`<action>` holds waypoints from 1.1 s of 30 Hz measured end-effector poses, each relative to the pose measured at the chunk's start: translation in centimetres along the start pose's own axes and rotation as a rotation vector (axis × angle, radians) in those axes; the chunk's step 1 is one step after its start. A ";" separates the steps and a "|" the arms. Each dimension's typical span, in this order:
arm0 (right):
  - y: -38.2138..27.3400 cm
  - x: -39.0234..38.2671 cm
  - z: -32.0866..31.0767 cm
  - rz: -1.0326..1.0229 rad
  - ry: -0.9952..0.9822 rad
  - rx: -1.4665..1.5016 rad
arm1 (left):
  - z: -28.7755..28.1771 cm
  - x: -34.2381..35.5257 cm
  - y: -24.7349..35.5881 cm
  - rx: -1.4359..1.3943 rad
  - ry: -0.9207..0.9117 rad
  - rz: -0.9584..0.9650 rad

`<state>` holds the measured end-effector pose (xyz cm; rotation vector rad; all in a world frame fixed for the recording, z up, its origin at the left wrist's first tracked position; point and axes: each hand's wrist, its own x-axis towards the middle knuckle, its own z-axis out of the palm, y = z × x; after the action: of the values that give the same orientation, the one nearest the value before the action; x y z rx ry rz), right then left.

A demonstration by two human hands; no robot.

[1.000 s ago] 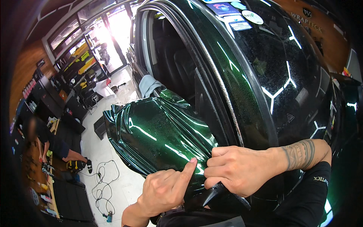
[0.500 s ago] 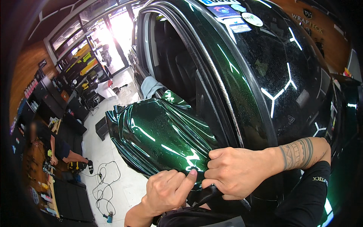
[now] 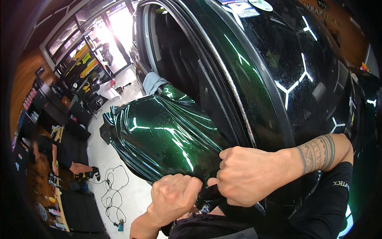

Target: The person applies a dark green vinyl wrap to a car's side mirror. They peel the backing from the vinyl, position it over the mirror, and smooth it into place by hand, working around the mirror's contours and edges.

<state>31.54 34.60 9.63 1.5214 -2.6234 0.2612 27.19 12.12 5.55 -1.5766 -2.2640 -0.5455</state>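
Observation:
A glossy dark green vinyl film is stretched over a bulging form beside the car's front side window, about where a side mirror sits; the form itself is hidden. Folds gather along its left and right sides. My left hand is closed in a fist on the film's near edge. Close beside it, my right hand grips the same edge, fingers curled and thumb toward the left hand. A light blue-grey cloth hangs at the window ledge just past the film.
The car's green pillar and dark windshield rise at my right. A looped cable lies on the pale floor at the left. Farther left, a person bends beside a workbench. Dark cabinets line that wall.
My left thumb, stretched out before, is now tucked in against the fist. Around my hands the film looks smoother and tauter. The whole view has shifted slightly.

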 end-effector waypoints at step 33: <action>-1.0 -1.0 2.7 0.186 -0.246 -0.389 | 6.1 -3.1 -0.3 0.193 0.209 -0.087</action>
<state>32.92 34.40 6.92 1.2501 -2.7822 -0.4279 27.68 12.48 -1.25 -1.2721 -2.1629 -0.4742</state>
